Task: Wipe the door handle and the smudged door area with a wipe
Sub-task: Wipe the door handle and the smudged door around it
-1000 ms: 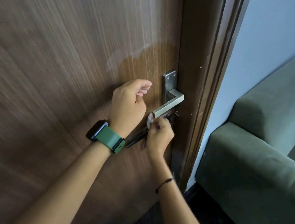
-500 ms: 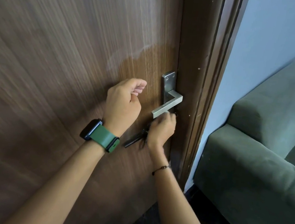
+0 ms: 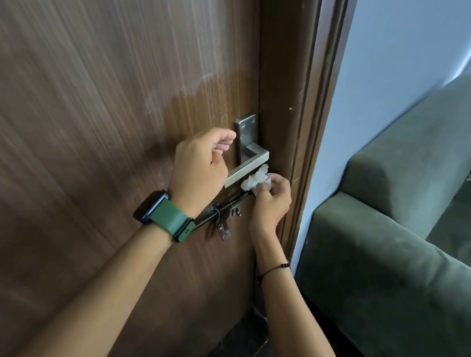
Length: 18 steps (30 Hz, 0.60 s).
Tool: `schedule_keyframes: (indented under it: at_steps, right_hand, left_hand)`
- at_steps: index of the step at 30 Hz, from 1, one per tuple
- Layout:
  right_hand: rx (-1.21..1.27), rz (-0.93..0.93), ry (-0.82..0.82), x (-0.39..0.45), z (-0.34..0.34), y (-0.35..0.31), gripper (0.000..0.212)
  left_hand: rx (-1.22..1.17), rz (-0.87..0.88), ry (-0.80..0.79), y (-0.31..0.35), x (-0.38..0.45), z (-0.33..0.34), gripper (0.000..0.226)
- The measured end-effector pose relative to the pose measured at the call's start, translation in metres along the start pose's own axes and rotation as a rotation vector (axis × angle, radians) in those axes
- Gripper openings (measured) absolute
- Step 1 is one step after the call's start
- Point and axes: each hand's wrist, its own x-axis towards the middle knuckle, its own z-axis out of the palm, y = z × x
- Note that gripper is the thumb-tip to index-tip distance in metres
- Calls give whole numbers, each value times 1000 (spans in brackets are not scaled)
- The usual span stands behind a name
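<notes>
R hand [image 3: 271,201] is pinching the crumpled wipe [image 3: 254,179] w/ fingertips, pressed up against the underside of the handle [image 3: 247,166] near its bend, close to the door [image 3: 104,104] edge. L hand [image 3: 200,168] is loosely curled, gripping nothing, knuckles beside the lever's free end; can't tell if it's actually touching the metal. To do this bit well I reckon I should wrap the wipe round the lever instead of dabbing, run it end to end, top + underside, then the plate [image 3: 244,132] behind. L hand could steady the lever so it doesn't dip under pressure. Watch the bolt [image 3: 225,206] just below, the wipe could snag on it. The paler hazy patch on the door above the handle looks like the smudge, prob. not done yet. No brand, label or readable writing anywhere; watch [image 3: 152,205] face is dark.
</notes>
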Motion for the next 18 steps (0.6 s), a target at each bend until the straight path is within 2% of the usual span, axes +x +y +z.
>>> schedule_keyframes:
  at_steps: [2,4,6,10,12,18]
  right_hand:
    - [152,169,32,3,10,1,23]
    - [156,224,74,-1,21,3,24]
    - [-1,102,89,-5,28,4,19]
    - [-383,-213,-41,-5,33,6,15]
    - [-474,-224,-84,-4,29,5,16]
    - [-477,-120,-309,-14,18,4,28]
  left_hand:
    - [13,-6,14,-4,0,-3,43]
    - [19,-6,32,-7,1,-7,43]
    - [18,-11,46,-8,2,-12,43]
    - [32,-23,57,-10,1,-17,42]
    - [33,-32,63,-12,-1,-17,41]
    - [10,-45,57,-11,-3,-10,41]
